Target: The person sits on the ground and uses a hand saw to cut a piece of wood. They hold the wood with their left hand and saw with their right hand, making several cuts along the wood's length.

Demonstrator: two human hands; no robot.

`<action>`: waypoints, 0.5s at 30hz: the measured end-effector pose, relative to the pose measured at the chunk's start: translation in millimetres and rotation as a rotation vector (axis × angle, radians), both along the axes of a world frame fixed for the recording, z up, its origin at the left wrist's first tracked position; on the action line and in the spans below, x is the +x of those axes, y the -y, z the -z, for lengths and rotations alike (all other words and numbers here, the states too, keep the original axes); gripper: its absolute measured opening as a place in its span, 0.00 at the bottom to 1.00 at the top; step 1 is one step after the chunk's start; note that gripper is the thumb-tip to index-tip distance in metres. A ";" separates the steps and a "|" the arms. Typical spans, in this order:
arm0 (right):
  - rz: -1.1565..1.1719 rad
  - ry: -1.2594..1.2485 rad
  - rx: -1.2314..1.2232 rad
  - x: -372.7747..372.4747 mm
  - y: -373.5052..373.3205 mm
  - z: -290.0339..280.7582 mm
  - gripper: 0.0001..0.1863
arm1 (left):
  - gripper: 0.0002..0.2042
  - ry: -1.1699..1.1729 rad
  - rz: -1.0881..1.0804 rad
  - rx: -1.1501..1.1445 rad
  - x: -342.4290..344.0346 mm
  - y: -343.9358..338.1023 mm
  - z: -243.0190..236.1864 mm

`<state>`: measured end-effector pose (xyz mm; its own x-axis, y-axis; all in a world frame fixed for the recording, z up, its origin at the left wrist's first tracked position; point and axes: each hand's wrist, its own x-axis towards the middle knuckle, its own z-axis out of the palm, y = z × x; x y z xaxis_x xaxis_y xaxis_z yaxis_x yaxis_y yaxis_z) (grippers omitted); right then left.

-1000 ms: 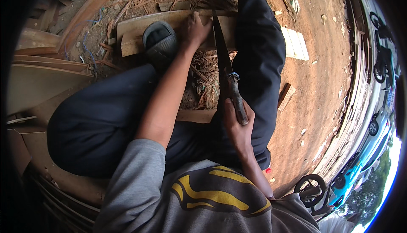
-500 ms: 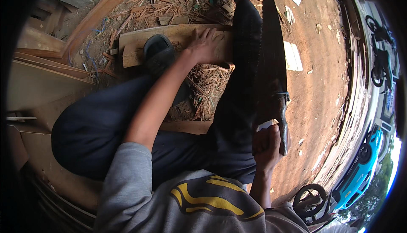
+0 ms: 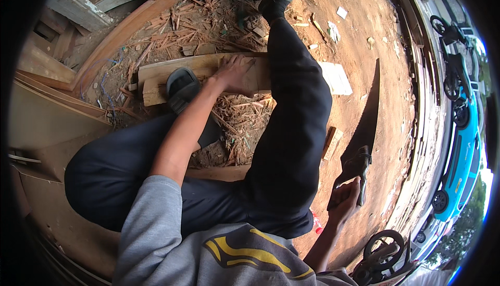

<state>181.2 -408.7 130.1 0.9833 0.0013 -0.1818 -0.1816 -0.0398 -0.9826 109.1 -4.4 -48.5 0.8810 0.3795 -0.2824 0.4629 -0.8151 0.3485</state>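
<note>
A wooden plank (image 3: pixel 203 65) lies across the ground among splinters, its right end hidden behind my right leg. My left hand (image 3: pixel 237 74) presses down on it, fingers over the top toward the far edge and thumb by the near edge. A dark sandal (image 3: pixel 182 84) on my left foot rests on the plank's left part. Off to the right of my leg, my right hand (image 3: pixel 345 197) is closed around the handle of a hand saw (image 3: pixel 364 111). The saw's toothed blade points away from me, apart from the plank.
Wood splinters (image 3: pixel 177 31) cover the ground beyond the plank. Wooden frames (image 3: pixel 109 46) and panels (image 3: pixel 52 106) stand at left. A small wood block (image 3: pixel 332 143) and a white sheet (image 3: pixel 336 78) lie at right. Stacked boards (image 3: pixel 416 145), a motorbike wheel (image 3: pixel 384 244) and a blue car (image 3: pixel 461 161) are farther right.
The saw and my right hand have swung right, away from my right leg. My right leg shows more fully. The left hand stays on the plank, and the view has shifted slightly.
</note>
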 end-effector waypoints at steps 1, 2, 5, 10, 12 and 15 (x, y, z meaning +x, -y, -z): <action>-0.009 -0.004 0.016 -0.9 -0.6 -1.3 0.22 | 0.57 0.018 -0.030 -0.015 -1.0 -1.5 0.9; -0.011 -0.011 0.009 -4.1 -3.9 -2.9 0.22 | 0.57 -0.008 -0.058 -0.032 -1.6 -4.1 1.6; -0.011 -0.014 -0.008 -12.2 -26.6 -13.3 0.17 | 0.54 -0.016 -0.145 -0.037 -5.7 -14.1 3.0; -0.145 0.021 -0.025 -7.1 -24.2 -1.2 0.13 | 0.50 0.038 -0.142 -0.023 -10.7 -14.6 -1.6; -0.139 0.045 -0.073 -7.5 -24.1 1.0 0.14 | 0.51 0.054 -0.066 -0.005 -16.9 -16.4 2.3; -0.114 -0.030 -0.057 -8.8 -32.3 -6.8 0.16 | 0.50 0.101 0.010 -0.015 -7.5 -20.7 3.4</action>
